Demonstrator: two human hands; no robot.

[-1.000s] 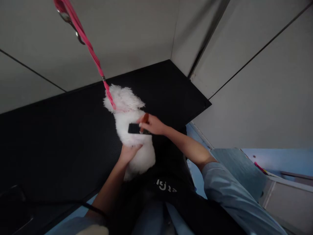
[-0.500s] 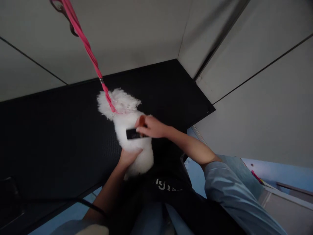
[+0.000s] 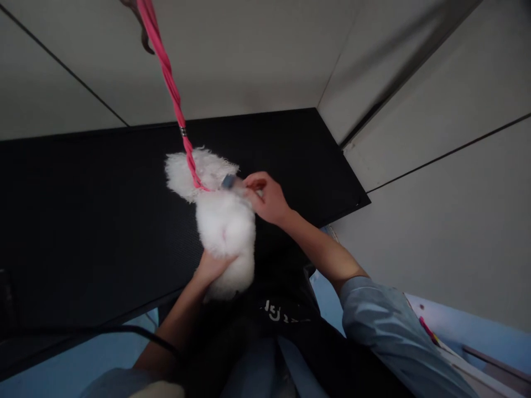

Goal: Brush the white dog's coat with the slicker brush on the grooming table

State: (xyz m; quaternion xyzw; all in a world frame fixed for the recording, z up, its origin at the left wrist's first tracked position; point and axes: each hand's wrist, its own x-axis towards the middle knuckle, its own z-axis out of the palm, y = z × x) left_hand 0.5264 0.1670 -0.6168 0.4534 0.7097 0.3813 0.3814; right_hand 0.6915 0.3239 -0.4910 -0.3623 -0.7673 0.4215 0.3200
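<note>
A small white dog (image 3: pixel 224 226) with fluffy, curly fur stands on the black table (image 3: pixel 95 221), near its front edge, head pointing away from the person. A twisted pink leash (image 3: pixel 174 105) rises from the dog's neck up and out of view. The left hand (image 3: pixel 211 268) cups the dog's hindquarters, fingers curled into the fur. The right hand (image 3: pixel 265 196) sits just beside the dog's neck, fingers pinched together on a small dark tool (image 3: pixel 228 181) that is blurred. A black cable (image 3: pixel 136 331) runs below the table's front edge.
</note>
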